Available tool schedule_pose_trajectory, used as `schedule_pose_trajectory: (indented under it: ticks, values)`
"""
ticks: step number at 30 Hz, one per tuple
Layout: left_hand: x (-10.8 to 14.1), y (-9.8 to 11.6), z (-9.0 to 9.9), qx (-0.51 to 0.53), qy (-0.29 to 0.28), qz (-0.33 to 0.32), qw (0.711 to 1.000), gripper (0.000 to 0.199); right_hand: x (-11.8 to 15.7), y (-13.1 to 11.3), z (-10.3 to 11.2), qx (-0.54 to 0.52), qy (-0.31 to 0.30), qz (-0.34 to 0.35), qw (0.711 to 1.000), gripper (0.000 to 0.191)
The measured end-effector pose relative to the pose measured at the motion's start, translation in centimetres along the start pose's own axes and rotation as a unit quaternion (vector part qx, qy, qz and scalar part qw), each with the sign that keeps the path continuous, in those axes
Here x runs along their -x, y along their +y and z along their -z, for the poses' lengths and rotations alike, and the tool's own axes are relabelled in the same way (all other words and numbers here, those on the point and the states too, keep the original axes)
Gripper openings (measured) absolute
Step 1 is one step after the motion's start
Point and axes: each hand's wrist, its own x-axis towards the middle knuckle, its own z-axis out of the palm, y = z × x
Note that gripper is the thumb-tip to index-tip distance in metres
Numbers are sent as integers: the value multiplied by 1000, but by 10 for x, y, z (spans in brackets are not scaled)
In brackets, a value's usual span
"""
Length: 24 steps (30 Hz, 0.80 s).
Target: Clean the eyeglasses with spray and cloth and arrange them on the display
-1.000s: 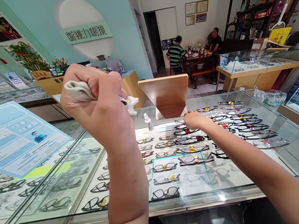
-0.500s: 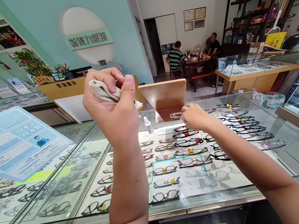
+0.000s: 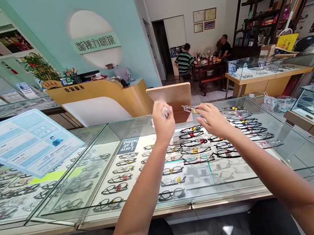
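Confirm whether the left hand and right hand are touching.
Apart. The head view shows a plain gap between the left hand and the right hand, with the wooden board visible through it.

Glass counter [image 3: 131,216] | wooden board [image 3: 177,95] on top | eyeglasses [image 3: 173,169] in rows

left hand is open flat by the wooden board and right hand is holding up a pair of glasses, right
Not quite: the head view shows the left hand closed in a fist by the wooden board; the right hand does hold up a pair of glasses.
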Motion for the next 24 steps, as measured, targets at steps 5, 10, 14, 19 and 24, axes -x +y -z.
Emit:
schedule_pose_trajectory:
  ticks: [5, 10, 14, 19, 24]
  values:
    - [55, -43, -13, -2, -75, 107, 991, 29, 24, 14, -29, -57, 59, -3, 997, 41]
    - [75, -49, -22, 55, -159, 154, 974, 27, 32, 14, -40, -69, 73, 1, 995, 39]
    - [79, -38, -21, 79, -192, 203, 957, 32, 33, 8, -45, -71, 76, -4, 995, 38]
    - [82, -28, -20, 86, -202, 197, 956, 16, 35, 0, -47, -70, 88, 9, 994, 40]
    - [82, -25, -22, 93, -184, 184, 961, 17, 35, -2, -46, -70, 78, 3, 994, 42]
